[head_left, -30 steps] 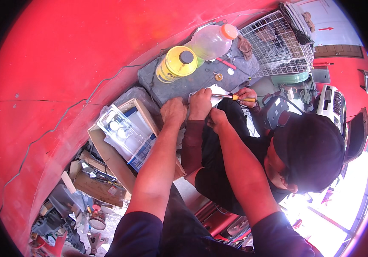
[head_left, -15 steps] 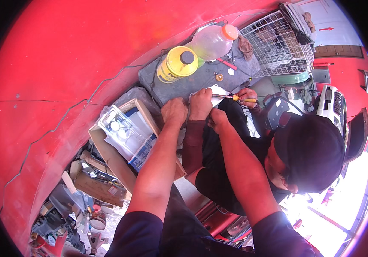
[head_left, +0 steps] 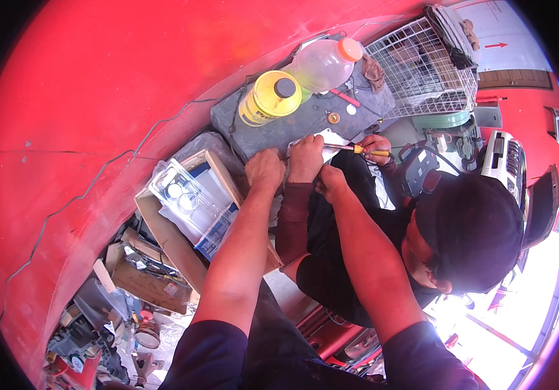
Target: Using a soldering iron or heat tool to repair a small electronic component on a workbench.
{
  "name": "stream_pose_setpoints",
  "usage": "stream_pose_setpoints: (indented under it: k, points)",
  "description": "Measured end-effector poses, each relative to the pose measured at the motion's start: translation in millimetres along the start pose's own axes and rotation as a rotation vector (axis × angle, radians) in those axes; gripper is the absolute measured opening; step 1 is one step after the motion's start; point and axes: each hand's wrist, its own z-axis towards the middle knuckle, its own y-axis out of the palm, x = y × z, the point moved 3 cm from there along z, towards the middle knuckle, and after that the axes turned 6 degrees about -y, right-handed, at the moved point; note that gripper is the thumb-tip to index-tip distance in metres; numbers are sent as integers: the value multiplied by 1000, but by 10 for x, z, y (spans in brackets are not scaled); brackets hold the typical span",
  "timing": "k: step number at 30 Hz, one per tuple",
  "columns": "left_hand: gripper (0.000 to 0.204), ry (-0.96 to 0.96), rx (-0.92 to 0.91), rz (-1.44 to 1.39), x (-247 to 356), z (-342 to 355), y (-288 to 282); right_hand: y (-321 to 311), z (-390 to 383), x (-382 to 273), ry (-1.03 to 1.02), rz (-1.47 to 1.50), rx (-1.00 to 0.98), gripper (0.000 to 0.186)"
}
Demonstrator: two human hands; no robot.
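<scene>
Bench [head_left: 315,118] bears the yellow bottle [head_left: 267,99], red wall [head_left: 130,78] behind; below it, left hand [head_left: 265,169] and right hand [head_left: 332,177] curl, grip hidden from me.

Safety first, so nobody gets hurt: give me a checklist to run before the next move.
1. Left hand and right hand gloved: not ok, both are bare.
2. What those curled hands grip: cannot tell, their insides are hidden.
3. Yellow-handled tool held: ok, the co-worker's hand has its handle.
4. Tool's tip clear of the co-worker's other hand: cannot tell, the shaft points right at it.
5. Yellow container and clear bottle capped: ok, both caps are on.
6. Grey surface free of loose things: not ok, a red stick lies there.
</scene>
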Motion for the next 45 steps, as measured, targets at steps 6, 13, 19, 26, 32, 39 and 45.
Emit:
stream_pose_setpoints:
  k: [6, 13, 19, 26, 32, 39, 45]
  points:
    - [23, 5, -3, -9, -2, 16, 38, -42, 70, 37, -10, -3, -10, 16]
    - [22, 1, 1, -11, 2, 24, 54, -50, 75, 38, 0, -3, 25, 16]
    - [21, -9, 3, -11, -15, 26, 49, -31, 72, 42, -5, -3, -7, 17]
    - [21, -4, 10, -9, -17, 13, 27, -9, -6, -4, -3, -10, 20, 16]
    - [19, 4, -15, 14, 33, -27, -18, -19, -9, -10, 5, -2, 7, 16]
    - [22, -4, 2, 14, -21, 35, 42, 10, -36, -34, 8, -3, 4, 15]
    - [22, -10, -6, 18, -15, 44, 42, -7, 28, -3, 3, -1, 2, 15]
